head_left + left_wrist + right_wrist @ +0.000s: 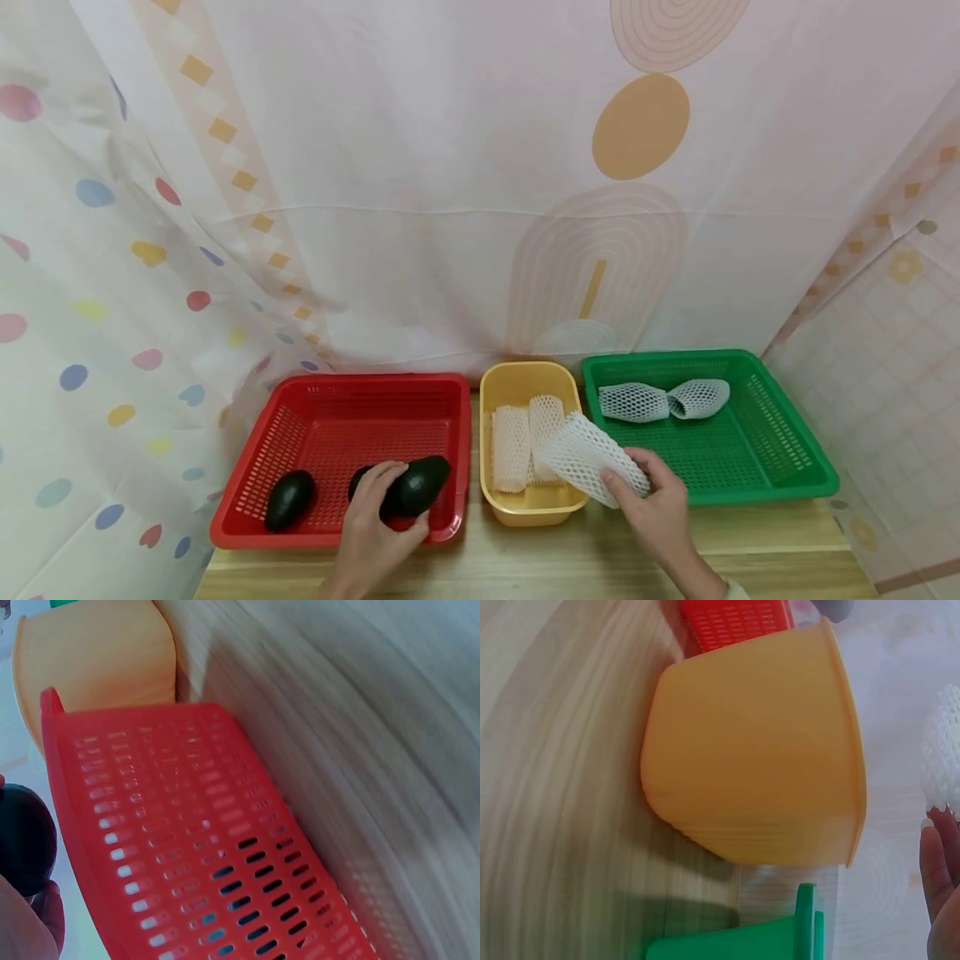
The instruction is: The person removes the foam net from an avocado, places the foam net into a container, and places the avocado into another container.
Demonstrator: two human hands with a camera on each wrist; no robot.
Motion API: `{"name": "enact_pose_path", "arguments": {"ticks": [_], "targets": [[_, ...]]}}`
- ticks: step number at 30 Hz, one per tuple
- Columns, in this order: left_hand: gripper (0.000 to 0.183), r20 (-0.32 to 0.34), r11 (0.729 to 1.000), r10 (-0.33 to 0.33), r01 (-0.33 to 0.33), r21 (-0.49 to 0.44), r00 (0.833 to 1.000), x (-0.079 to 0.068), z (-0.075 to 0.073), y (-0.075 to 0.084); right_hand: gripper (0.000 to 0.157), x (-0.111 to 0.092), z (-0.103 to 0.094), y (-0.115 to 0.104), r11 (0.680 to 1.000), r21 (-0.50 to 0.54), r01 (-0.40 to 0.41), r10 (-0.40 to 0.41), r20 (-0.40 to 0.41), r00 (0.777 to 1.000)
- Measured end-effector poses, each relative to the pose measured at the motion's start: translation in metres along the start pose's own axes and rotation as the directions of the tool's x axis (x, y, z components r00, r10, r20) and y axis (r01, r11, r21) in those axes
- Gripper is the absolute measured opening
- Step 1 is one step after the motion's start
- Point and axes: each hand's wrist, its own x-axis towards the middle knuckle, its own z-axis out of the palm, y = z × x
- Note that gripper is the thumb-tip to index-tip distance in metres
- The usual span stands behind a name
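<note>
My left hand (377, 521) grips a dark green avocado (422, 486) above the right part of the red basket (337, 382). Behind that hand, a second avocado (358, 481) is partly hidden, and a third avocado (290, 500) lies at the basket's left. My right hand (657, 506) pinches a white foam net sleeve (592, 458) by its right end, over the gap between the yellow bin (531, 518) and the green basket (712, 498). At the left edge of the left wrist view, the held avocado (26, 840) shows beside the red rim.
Two more foam net sleeves (512, 450) stand in the yellow bin. In the green basket lie netted pieces (633, 402), end to end near its back left. A wooden table (525, 567) carries all three containers, with a patterned curtain (420, 250) hanging behind.
</note>
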Motion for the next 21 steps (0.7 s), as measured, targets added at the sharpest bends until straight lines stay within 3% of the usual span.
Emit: {"name": "enact_pose_path", "arguments": {"ticks": [5, 13, 21], "targets": [[0.071, 0.007, 1.000, -0.012, 0.012, 0.003, 1.000, 0.006, 0.000, -0.009, 0.027, 0.009, 0.010, -0.002, 0.998, 0.062, -0.025, 0.024, 0.013, 1.000], [0.065, 0.083, 0.990, -0.115, 0.107, 0.087, 0.990, 0.013, 0.000, -0.020, 0.026, 0.019, 0.032, -0.002, 0.997, 0.078, -0.027, 0.028, -0.005, 1.000], [0.065, 0.143, 0.979, -0.160, 0.138, 0.153, 0.977, 0.019, 0.002, -0.027, 0.030, 0.029, 0.045, -0.005, 0.985, 0.058, -0.161, 0.161, 0.004, 0.987]]}}
